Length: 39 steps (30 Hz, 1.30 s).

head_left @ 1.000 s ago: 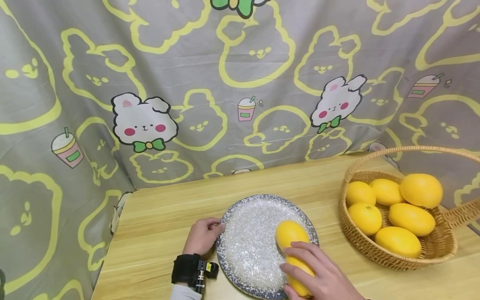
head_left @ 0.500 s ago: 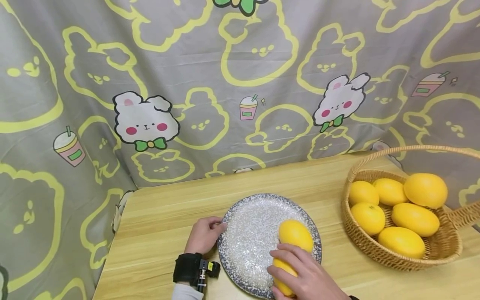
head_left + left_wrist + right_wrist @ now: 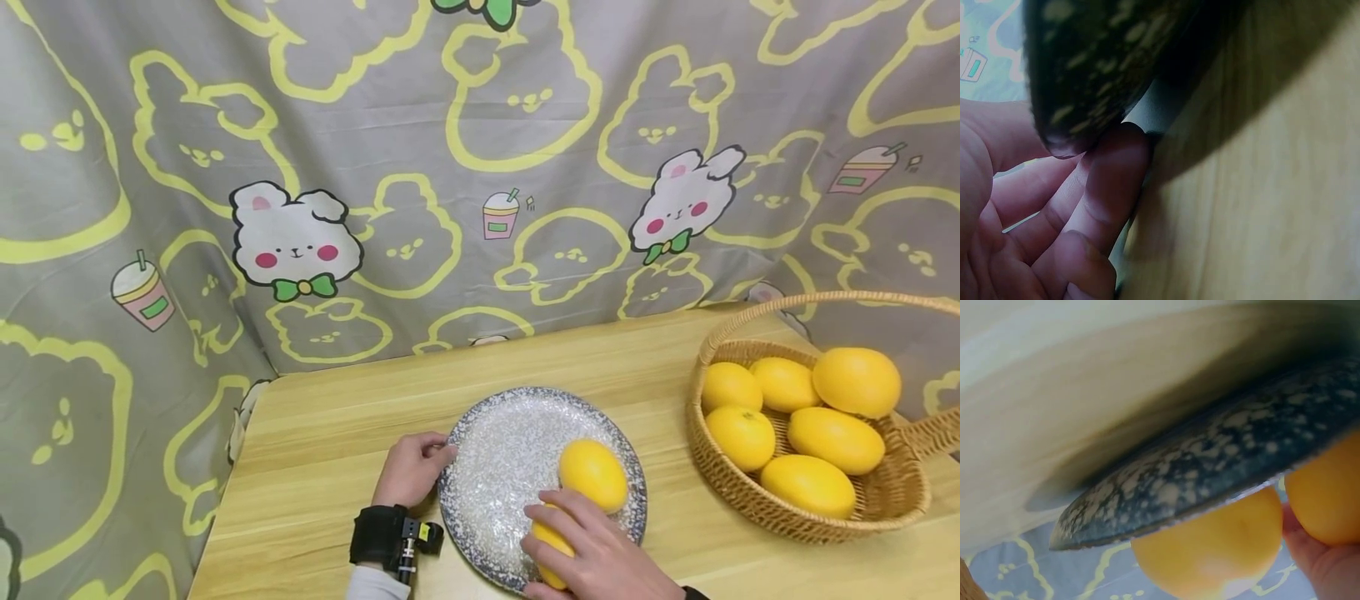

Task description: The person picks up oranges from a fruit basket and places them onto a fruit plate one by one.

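Observation:
My left hand [image 3: 411, 468] holds the left rim of a round speckled grey plate [image 3: 495, 458] with a dark blue edge. In the left wrist view, its fingers [image 3: 1116, 169] reach under the plate's rim [image 3: 1079, 81]. On the plate's front part, my right hand [image 3: 592, 546] grips an orange [image 3: 550, 550], its fingers spread over the top and partly hiding the fruit. Another orange [image 3: 594, 475] lies on the plate's right side, just beyond that hand. The right wrist view shows both, the free orange [image 3: 1210, 550] and the gripped orange [image 3: 1329, 494], above the rim.
A wicker basket [image 3: 750, 508] with a tall handle stands on the wooden table [image 3: 337, 417] to the right, holding several oranges [image 3: 806, 486]. A grey cartoon-print curtain [image 3: 420, 133] hangs behind and at both sides. My left wrist wears a black strap with a small camera [image 3: 427, 537].
My right hand has moved left over the plate with its orange, away from the right rim. The other orange stays at the right side. My left hand keeps its hold on the rim.

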Available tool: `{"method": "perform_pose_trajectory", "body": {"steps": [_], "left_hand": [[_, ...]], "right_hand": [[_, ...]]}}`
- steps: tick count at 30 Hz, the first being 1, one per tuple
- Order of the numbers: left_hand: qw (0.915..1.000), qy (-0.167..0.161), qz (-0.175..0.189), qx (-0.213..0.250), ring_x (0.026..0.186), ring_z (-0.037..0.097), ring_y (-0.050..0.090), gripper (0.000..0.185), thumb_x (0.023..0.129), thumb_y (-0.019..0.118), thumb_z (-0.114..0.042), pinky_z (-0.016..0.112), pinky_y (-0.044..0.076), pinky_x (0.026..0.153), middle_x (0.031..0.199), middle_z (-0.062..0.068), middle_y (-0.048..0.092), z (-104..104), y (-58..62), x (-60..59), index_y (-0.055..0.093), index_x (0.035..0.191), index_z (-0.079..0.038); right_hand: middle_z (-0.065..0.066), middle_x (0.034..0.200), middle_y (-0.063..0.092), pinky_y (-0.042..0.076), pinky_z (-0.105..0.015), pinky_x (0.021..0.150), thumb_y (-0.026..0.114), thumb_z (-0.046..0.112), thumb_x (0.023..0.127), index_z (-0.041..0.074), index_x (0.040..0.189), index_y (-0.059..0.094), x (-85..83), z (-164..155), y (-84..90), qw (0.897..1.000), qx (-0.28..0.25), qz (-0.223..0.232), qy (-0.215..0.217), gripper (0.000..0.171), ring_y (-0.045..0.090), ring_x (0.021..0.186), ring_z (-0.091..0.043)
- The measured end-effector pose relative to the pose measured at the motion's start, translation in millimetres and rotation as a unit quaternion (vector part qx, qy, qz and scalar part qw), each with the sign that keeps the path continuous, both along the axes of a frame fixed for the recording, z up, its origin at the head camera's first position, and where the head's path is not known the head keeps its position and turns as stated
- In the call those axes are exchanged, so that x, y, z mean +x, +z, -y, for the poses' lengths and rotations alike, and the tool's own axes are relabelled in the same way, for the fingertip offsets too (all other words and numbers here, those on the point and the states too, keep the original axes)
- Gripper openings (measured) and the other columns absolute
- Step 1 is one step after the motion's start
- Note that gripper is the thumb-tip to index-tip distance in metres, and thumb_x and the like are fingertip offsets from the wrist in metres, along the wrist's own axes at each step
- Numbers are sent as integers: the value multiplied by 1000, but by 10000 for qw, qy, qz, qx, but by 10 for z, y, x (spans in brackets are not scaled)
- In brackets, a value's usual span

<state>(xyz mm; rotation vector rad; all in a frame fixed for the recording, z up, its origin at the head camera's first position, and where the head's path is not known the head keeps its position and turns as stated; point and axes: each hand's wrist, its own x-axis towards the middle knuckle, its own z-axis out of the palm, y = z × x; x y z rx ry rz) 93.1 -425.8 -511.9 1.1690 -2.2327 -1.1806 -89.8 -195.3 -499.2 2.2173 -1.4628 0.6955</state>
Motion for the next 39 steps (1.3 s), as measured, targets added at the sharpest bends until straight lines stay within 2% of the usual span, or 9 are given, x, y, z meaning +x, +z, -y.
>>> {"method": "perform_pose_trajectory", "body": {"steps": [6,14,22,30,39], "left_hand": [[10000,45,-10,-27,69,13,55,28,97,70,-27,26,43,64,85,2,72,2,-6,-8,78,119,-11],[10000,85,1,-12,70,13,55,28,97,71,-27,26,43,64,85,2,72,-1,-12,-8,78,118,-11],[9999,99,0,-34,71,12,56,27,97,71,-27,26,44,66,86,2,73,-7,-2,-12,78,117,-11],[10000,96,-12,-16,70,13,55,27,97,71,-26,26,44,66,87,2,73,-8,1,-13,78,117,-11],[10000,96,-13,-10,71,13,56,26,97,71,-27,26,44,65,86,2,73,-11,-1,-15,78,117,-11]], "right_hand": [[1,129,67,58,-45,97,68,60,92,30,107,70,-25,7,-27,9999,97,-65,32,33,61,124,-23],[1,126,67,55,-46,102,74,55,89,30,103,69,-39,16,21,9987,447,-215,-65,29,61,122,-22],[1,122,68,55,-44,101,76,51,88,29,102,70,-75,15,48,9984,405,-399,-54,27,63,119,-22],[1,119,67,50,-41,104,77,49,88,27,101,68,-112,-2,56,9985,399,-359,-146,28,62,117,-23],[0,119,67,51,-42,104,81,46,84,26,100,69,-148,-9,60,9984,382,-347,-232,28,62,118,-25]]}}
